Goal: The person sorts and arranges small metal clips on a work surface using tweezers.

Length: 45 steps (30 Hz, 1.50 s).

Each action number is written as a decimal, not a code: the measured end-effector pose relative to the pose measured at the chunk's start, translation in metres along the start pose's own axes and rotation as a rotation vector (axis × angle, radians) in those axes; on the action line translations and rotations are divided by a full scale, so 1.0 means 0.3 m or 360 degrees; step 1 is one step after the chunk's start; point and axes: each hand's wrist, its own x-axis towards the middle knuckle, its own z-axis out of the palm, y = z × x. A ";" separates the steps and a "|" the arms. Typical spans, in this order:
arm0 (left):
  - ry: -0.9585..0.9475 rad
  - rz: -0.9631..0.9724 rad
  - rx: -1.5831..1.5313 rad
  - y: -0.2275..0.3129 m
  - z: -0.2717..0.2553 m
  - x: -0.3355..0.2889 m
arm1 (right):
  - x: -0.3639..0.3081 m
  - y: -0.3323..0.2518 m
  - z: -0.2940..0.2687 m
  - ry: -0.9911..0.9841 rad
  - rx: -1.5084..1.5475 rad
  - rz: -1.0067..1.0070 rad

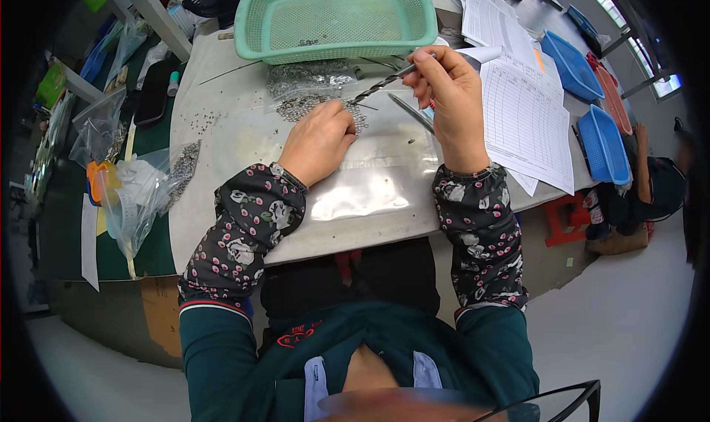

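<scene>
Clear plastic sheet [370,181] lies nearest, prob. to catch loose metal rings [292,110]. L hand [319,142]: fingers bunched by tip of twist drill bit [376,88], hold unclear. R hand [452,96]: clamped on shank, prob. steadying bit aslant. Mesh basket [336,53] beyond.

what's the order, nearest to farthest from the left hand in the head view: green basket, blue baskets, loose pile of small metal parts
From the left hand:
1. Loose pile of small metal parts: right by the fingers
2. Green basket: beyond the pile, toward the far edge
3. Blue baskets: far right
</scene>
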 end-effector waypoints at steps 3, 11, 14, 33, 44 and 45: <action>0.0036 -0.0106 -0.0155 -0.032 -0.031 -0.004 | -0.007 0.082 -0.012 0.0040 -0.0023 0.0044; -0.0123 -0.1101 -0.1631 -0.131 -0.098 -0.003 | -0.054 0.102 0.058 -0.0147 -0.0407 -0.0183; -0.0087 -0.1104 -0.1772 -0.134 -0.107 -0.005 | -0.056 0.099 0.076 -0.0176 -0.0429 -0.0213; -0.0077 -0.1053 -0.2002 -0.140 -0.153 0.000 | -0.042 0.085 0.098 -0.0180 -0.0483 -0.0254; -0.0023 -0.1078 -0.2236 -0.121 -0.166 0.013 | -0.049 0.045 0.078 -0.0230 -0.0473 -0.0379; -0.0031 -0.1082 -0.2271 -0.120 -0.168 0.012 | -0.053 0.044 0.077 -0.0229 -0.0462 -0.0376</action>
